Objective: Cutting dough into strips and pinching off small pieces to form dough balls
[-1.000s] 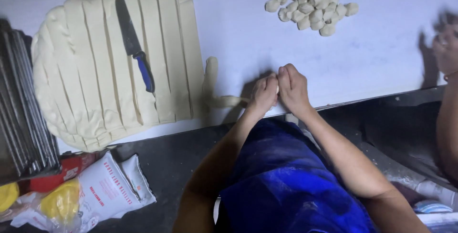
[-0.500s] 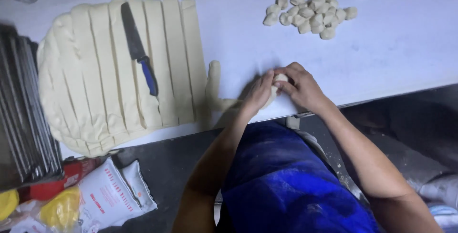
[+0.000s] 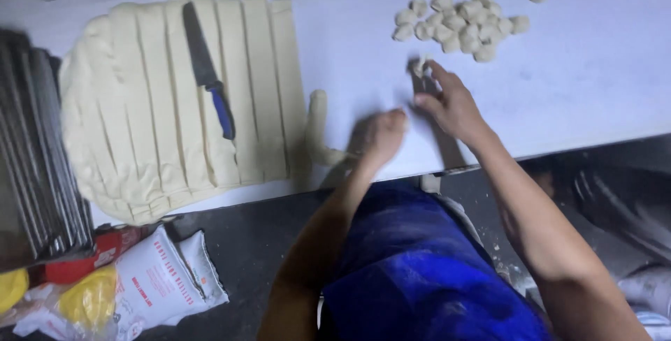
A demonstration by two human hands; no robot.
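Hands had parted: right hand (image 3: 451, 100) carried a pinched dough piece (image 3: 419, 65) toward one o'clock, left hand (image 3: 381, 135) gripping the dough rope (image 3: 318, 124) on the worktop (image 3: 580, 82).

A white table (image 3: 587, 96) carries it all. On its left part lies a flat sheet of dough (image 3: 168, 103) cut into long strips, a blue-handled knife (image 3: 207, 70) resting on top. A dough rope (image 3: 319, 128) lies just beside the sheet, and small dough pieces (image 3: 458, 23) cluster toward the far edge (a few strays sit apart).
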